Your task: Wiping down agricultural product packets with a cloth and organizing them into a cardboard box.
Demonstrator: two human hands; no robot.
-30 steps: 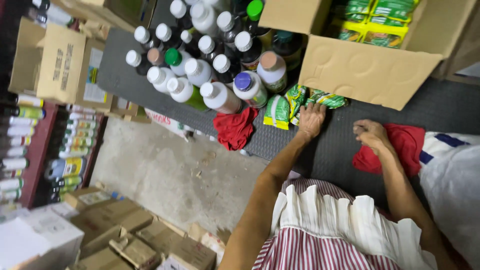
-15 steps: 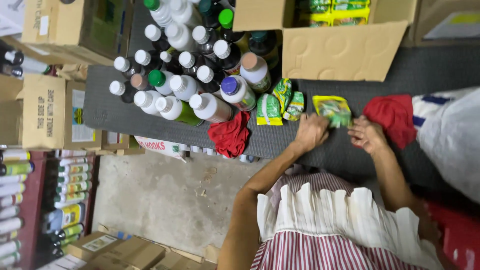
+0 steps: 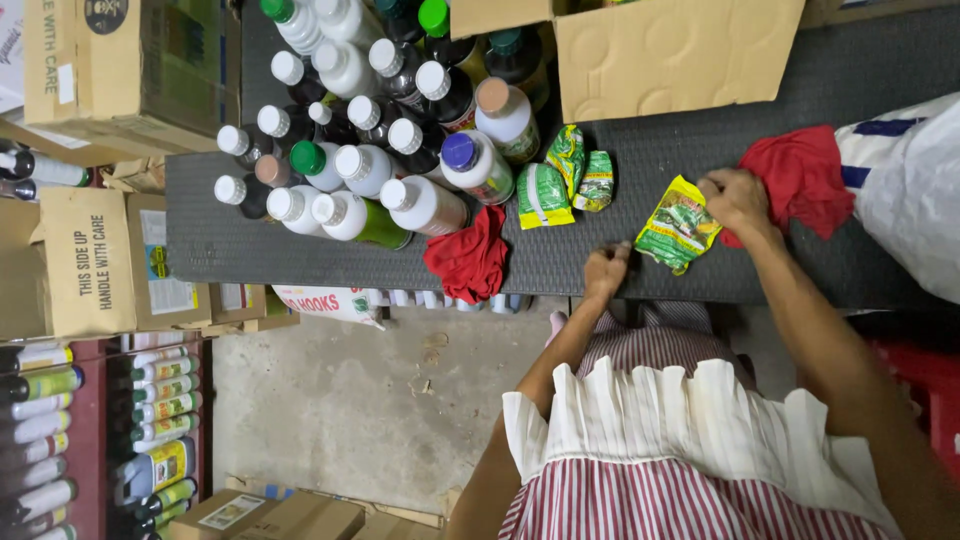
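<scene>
Dark ribbed table [image 3: 250, 250] over a bare, stained concrete floor [image 3: 340, 400]. Red shelf [image 3: 95, 440] at left lined with bottles, cardboard boxes [image 3: 90, 260] stacked beside it. Light is even, indoor.

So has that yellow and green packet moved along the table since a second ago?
Yes. The yellow and green packet now lies near the red cloth under the right hand, apart from the two green packets by the bottles where it lay earlier.
</scene>
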